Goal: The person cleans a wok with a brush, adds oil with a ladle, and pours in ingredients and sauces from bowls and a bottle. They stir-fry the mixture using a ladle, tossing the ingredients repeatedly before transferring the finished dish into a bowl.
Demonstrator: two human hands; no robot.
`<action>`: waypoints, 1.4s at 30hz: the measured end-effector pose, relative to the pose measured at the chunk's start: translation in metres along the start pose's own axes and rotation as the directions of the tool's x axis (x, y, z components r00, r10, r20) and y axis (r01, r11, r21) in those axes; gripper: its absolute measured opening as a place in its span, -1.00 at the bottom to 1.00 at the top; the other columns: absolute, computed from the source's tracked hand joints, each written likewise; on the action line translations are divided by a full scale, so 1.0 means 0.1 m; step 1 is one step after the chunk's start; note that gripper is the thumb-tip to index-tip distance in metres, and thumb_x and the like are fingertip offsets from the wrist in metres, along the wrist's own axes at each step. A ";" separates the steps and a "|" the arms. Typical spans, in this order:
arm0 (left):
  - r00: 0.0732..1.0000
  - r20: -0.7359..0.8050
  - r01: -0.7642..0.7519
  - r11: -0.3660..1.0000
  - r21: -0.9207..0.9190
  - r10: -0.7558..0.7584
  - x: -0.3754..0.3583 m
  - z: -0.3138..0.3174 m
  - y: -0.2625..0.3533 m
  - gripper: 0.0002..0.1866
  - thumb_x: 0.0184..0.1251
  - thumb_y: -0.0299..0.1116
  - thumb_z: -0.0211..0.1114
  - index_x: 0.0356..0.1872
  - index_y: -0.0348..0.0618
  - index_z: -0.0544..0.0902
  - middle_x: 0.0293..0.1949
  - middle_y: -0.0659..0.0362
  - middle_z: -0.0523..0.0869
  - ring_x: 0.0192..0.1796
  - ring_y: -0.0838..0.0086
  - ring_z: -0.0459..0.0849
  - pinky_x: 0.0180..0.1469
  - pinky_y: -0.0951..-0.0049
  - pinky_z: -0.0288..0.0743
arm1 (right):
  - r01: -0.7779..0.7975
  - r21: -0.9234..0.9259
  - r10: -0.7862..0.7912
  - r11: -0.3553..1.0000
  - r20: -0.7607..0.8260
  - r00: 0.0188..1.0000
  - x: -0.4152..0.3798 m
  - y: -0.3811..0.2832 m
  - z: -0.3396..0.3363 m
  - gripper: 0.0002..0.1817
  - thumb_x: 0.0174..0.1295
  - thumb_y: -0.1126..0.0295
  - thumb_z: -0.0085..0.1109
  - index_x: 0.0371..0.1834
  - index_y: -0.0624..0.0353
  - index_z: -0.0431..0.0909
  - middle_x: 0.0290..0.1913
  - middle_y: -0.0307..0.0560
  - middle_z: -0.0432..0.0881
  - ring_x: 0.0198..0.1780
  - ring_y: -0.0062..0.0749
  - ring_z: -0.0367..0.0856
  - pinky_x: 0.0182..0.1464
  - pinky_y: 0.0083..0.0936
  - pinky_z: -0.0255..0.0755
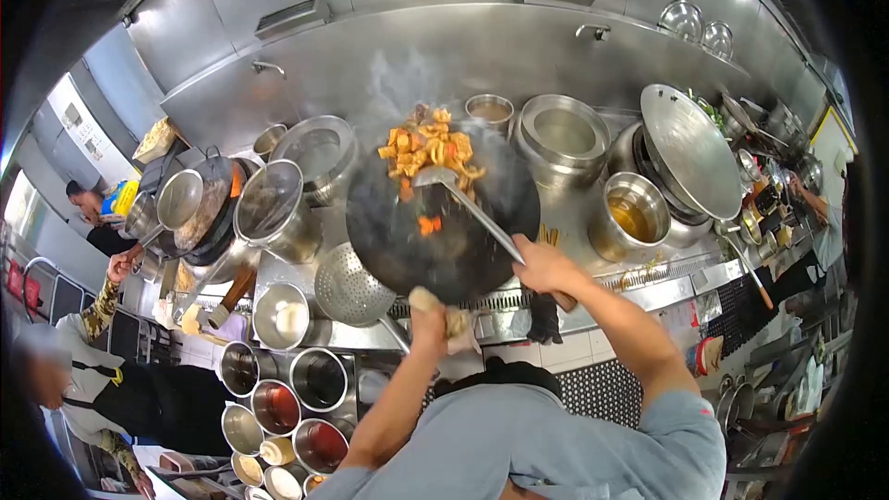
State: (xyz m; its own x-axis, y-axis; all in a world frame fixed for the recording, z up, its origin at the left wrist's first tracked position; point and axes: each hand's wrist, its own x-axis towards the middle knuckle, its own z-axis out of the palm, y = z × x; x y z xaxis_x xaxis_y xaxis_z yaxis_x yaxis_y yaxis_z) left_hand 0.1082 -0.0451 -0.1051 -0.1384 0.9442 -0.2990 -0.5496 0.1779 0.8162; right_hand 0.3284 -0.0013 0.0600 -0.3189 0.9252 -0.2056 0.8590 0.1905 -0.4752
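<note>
A large dark wok (398,241) sits on the stove in front of me. Pieces of orange-brown food (431,143) are bunched at its far side, with a few orange bits near the middle. My right hand (544,266) is wrapped round the handle of a metal ladle (477,208), whose bowl touches the near edge of the food. Closed round a pale cloth (456,322), my left hand (429,324) is at the wok's near rim. The rim under the cloth is hidden. Pale smoke rises behind the food.
A perforated strainer (354,285) lies left of the wok. Sauce pots (278,406) stand at lower left. To the right are a pot of yellow liquid (632,216) and a big tilted wok (690,153). A co-worker (139,398) stands at left, one hand on a pan handle.
</note>
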 end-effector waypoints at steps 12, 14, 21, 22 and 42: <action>0.978 -0.043 0.201 0.977 -0.070 -0.204 0.71 0.34 0.62 -0.88 0.40 -0.40 0.06 -0.19 -0.21 0.51 -0.35 0.12 0.63 -0.34 0.27 0.69 -0.35 0.20 0.63 | -0.176 0.027 0.160 0.984 0.303 0.940 -0.32 -0.08 -0.34 -0.63 0.23 0.30 0.12 0.04 0.26 0.42 -0.45 0.04 0.64 -0.57 -0.24 0.64 -0.43 -0.26 0.50; 0.999 -0.020 0.033 0.999 0.030 -0.033 0.74 0.10 0.23 -0.90 0.39 -0.43 0.05 -0.21 -0.21 0.50 -0.35 0.13 0.63 -0.32 0.27 0.70 -0.33 0.22 0.64 | -0.107 0.011 0.104 0.994 0.136 0.985 0.08 0.17 0.16 -0.62 0.24 0.26 0.15 0.05 0.22 0.40 -0.38 0.17 0.65 -0.38 0.01 0.67 -0.26 -0.11 0.51; 0.983 -0.182 0.013 1.000 -0.026 -0.018 0.40 0.08 0.27 -0.69 0.29 -0.56 0.11 0.06 -0.24 0.41 -0.14 0.07 0.58 -0.21 0.30 0.67 -0.27 0.24 0.67 | -0.041 0.290 0.029 0.956 0.046 0.999 -0.25 0.10 0.21 -0.37 0.20 0.27 0.15 0.35 0.22 0.26 -0.16 0.39 0.65 -0.09 0.26 0.66 0.00 -0.04 0.49; 0.977 -0.212 0.030 0.999 -0.027 -0.035 0.63 0.14 0.34 -0.73 0.27 -0.55 0.14 -0.01 -0.24 0.43 -0.22 0.10 0.60 -0.28 0.32 0.67 -0.32 0.26 0.65 | -0.048 0.296 0.032 0.954 0.059 0.998 -0.29 0.14 0.18 -0.34 0.20 0.27 0.16 0.38 0.19 0.24 -0.15 0.39 0.65 -0.08 0.25 0.66 0.00 -0.05 0.49; 0.951 0.072 0.308 0.933 -0.186 -0.299 0.66 0.27 0.52 -0.91 0.39 -0.41 0.07 -0.23 -0.18 0.50 -0.39 0.13 0.57 -0.35 0.32 0.67 -0.32 0.24 0.62 | -0.124 0.085 0.089 0.989 0.338 0.937 -0.16 0.13 -0.50 -0.63 0.20 0.36 0.10 0.07 0.26 0.47 -0.40 0.05 0.66 -0.59 -0.34 0.63 -0.49 -0.34 0.51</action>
State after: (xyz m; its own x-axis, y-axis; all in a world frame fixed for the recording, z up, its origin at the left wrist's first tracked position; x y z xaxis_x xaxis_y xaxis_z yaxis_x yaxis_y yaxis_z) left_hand 0.0926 0.0346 -0.0687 0.0922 0.8651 -0.4930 -0.7086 0.4049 0.5779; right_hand 0.3640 0.0030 0.0998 -0.3578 0.7729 -0.5240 0.8548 0.0452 -0.5170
